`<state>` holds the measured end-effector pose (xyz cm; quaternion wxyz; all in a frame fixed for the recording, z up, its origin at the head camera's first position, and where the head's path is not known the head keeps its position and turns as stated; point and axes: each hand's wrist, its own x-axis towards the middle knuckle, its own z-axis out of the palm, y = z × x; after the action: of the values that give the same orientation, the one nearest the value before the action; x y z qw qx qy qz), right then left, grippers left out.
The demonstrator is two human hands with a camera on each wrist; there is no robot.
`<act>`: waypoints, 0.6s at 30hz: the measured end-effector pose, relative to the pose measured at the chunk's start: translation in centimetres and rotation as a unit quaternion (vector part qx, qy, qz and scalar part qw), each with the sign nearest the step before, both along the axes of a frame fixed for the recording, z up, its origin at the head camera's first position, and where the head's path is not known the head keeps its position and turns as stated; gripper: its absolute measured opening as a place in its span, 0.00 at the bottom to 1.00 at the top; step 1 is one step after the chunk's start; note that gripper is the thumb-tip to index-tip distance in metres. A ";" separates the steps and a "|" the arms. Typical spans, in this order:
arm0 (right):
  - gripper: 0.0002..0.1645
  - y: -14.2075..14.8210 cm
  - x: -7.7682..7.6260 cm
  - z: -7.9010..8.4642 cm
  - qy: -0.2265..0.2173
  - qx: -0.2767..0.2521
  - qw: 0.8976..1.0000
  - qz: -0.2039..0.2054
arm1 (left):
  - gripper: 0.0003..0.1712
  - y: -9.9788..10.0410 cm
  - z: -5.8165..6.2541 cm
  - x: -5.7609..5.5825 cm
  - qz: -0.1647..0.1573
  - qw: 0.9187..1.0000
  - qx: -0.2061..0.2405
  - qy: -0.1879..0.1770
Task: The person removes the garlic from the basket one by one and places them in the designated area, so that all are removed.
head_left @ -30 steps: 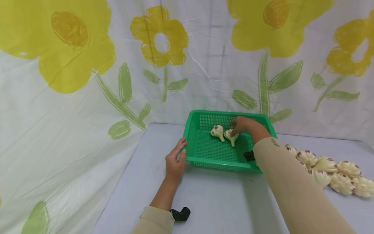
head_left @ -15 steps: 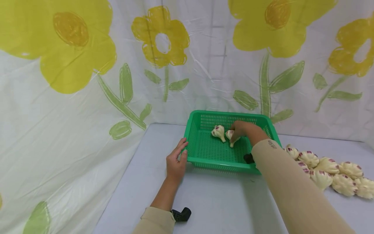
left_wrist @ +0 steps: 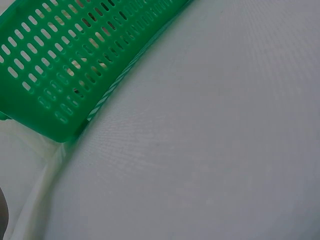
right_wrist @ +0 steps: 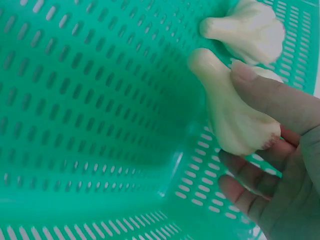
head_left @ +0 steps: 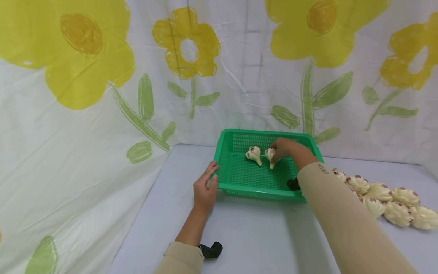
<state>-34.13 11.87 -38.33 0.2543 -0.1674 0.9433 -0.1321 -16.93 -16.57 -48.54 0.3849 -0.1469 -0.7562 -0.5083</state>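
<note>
A shallow green plastic basket (head_left: 260,193) with slotted walls stands against the back curtain. Inside it, my right hand (head_left: 285,147) holds a garlic bulb (right_wrist: 232,112), thumb on top and fingers around its underside in the right wrist view. The held bulb's stem points down toward the front in the head view. Just left of it, a second garlic bulb (head_left: 254,154) lies on the basket floor. My left hand (head_left: 205,188) rests against the basket's left side, fingers extended along the rim. The left wrist view shows the basket's slotted wall (left_wrist: 75,55) with bulbs faintly visible through the slots.
Several more garlic bulbs (head_left: 398,213) lie grouped on the white table (head_left: 253,236) to the right of the basket, partly behind my right sleeve (head_left: 342,217). A flower-printed curtain (head_left: 239,76) hangs behind and to the left.
Within the basket, the right hand has turned its garlic bulb and shifted it slightly, with a small gap now between the two bulbs. The left hand and basket stay put.
</note>
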 end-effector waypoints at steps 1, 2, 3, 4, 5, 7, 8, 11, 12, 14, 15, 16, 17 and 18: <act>0.48 0.1 0.2 0.3 0.001 -0.004 1.000 -0.002 | 0.18 0.1 0.2 0.1 0.001 1.000 0.000 0.004; 0.49 0.3 0.3 0.5 0.002 -0.009 1.000 -0.003 | 0.17 0.2 0.5 0.2 0.001 1.000 0.001 0.009; 0.49 0.4 0.4 0.7 0.004 -0.015 1.000 -0.003 | 0.17 0.3 1.0 0.5 0.002 1.000 0.001 0.013; 0.50 0.6 0.5 0.9 0.006 -0.019 1.000 -0.001 | 0.17 0.5 1.4 0.7 0.002 1.000 0.001 0.017; 0.51 0.8 0.5 1.0 0.008 -0.024 1.000 0.000 | 0.16 0.6 1.8 0.9 0.001 1.000 0.001 0.020; 0.52 1.2 0.7 1.3 0.014 -0.030 0.999 0.007 | 0.16 0.7 2.6 1.4 0.000 1.000 0.003 0.023; 0.52 1.4 0.7 1.5 0.017 -0.031 0.999 0.011 | 0.16 0.8 3.0 1.6 0.000 1.000 0.003 0.022; 0.50 1.9 1.0 2.2 0.025 -0.036 0.999 0.022 | 0.16 0.9 3.5 1.9 0.000 1.000 0.004 0.019; 0.48 2.1 1.2 2.5 0.028 -0.037 0.999 0.026 | 0.16 0.9 3.5 2.0 0.000 1.000 0.004 0.018; 0.45 2.4 1.5 3.1 0.042 -0.039 0.998 0.035 | 0.16 0.9 3.6 2.0 -0.001 1.000 0.004 0.019; 0.44 2.5 1.7 3.4 0.048 -0.041 0.997 0.038 | 0.16 0.9 3.5 2.0 -0.001 1.000 0.005 0.019; 0.44 2.7 1.9 3.7 0.058 -0.039 0.997 0.040 | 0.16 0.9 3.5 2.0 -0.002 1.000 0.006 0.019; 0.44 2.8 2.1 4.0 0.064 -0.042 0.996 0.040 | 0.16 0.9 3.4 2.0 -0.002 1.000 0.006 0.017; 0.44 3.0 2.3 4.3 0.070 -0.046 0.996 0.042 | 0.16 0.9 3.4 2.0 -0.003 1.000 0.007 0.015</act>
<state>-31.82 14.84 -33.99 0.1845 -0.2272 0.9439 -0.1527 -14.97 -15.65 -45.16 0.3960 -0.1540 -0.7465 -0.5119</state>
